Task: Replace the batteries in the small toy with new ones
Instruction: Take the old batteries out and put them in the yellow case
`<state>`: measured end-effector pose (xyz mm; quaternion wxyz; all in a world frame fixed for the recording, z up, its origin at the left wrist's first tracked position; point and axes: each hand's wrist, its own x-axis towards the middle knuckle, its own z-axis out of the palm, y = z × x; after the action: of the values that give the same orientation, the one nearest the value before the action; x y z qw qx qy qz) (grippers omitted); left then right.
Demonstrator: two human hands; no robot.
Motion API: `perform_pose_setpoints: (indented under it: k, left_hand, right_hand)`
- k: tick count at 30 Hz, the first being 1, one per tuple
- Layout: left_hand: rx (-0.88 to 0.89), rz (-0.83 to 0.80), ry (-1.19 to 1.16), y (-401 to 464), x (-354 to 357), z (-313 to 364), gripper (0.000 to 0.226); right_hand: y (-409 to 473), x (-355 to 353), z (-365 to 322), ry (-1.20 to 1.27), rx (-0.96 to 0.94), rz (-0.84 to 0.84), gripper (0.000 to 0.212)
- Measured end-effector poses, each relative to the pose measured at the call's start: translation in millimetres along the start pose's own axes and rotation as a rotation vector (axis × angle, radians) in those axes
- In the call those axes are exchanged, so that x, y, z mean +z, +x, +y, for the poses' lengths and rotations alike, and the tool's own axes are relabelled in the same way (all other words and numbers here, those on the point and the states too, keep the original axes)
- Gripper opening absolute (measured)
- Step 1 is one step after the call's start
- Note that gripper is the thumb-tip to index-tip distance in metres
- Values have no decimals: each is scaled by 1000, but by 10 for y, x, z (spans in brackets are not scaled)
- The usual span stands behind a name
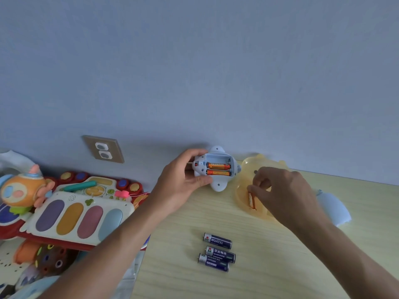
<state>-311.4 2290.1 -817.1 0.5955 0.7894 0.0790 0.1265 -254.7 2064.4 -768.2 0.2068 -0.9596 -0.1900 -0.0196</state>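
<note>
My left hand [183, 178] grips a small white and light-blue toy [218, 184], held with its open battery compartment facing me. Two orange batteries [218, 169] lie side by side inside it. My right hand [282, 190] hovers over a translucent yellow dish [244, 195] on the wooden table, fingertips pinched on one orange battery [251, 200] that rests inside the dish. Three dark blue batteries [217, 251] lie loose on the table nearer to me.
A big red and white musical toy keyboard [82, 214] and other colourful toys fill the left side. A light-blue piece [333, 210] lies right of the dish. A wall socket [103, 149] sits on the blue wall behind the pale wooden table [259, 281].
</note>
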Motion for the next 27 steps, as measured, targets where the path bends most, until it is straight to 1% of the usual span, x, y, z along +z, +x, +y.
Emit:
perform_pose_setpoints:
  k: [3, 4, 5, 7, 8, 10, 12, 14, 16, 18, 20, 23, 25, 27]
  left_hand:
    - [-11, -12, -1, 14, -16, 8, 56]
    - [-14, -15, -2, 18, -21, 9, 56]
    - [-15, -18, -1, 22, -24, 12, 56]
    - [-14, -15, 2, 26, -26, 11, 56]
    - [-13, -10, 3, 24, -26, 8, 56]
    - [-10, -11, 9, 24, -27, 3, 54]
    - [-8, -19, 32, 25, -35, 1, 53]
    - [20, -25, 127, 24, -57, 10, 54]
    - [117, -22, 330, 16, -80, 47, 54]
    - [257, -58, 490, 16, -83, 86, 52]
    - [349, -131, 560, 25, -53, 117, 46]
    - [380, -165, 656, 69, 11, 173, 40]
    - [376, -193, 684, 96, 27, 226, 40]
    - [371, -235, 690, 127, 31, 255, 42]
  right_hand:
    - [55, 6, -3, 21, -153, 104, 15]
    - [98, 17, -21, 49, -211, 108, 22]
    - [147, 26, -56, 75, -239, 68, 38]
    - [241, 59, -132, 117, -255, -79, 74]
    - [280, 85, -174, 113, -269, -133, 86]
    - [340, 138, -254, 88, -292, -183, 94]
    - [374, 178, -288, 68, -298, -194, 96]
    - [394, 209, -269, 51, -301, -194, 98]
    - [399, 226, -246, 42, -311, -191, 98]
    - [409, 234, -239, 57, -316, -179, 95]
    - [410, 229, -249, 72, -324, -166, 91]
    - [434, 234, -248, 89, -318, -177, 86]
    - [448, 247, -239, 116, -335, -175, 78]
    - [455, 246, -236, 139, -356, -164, 60]
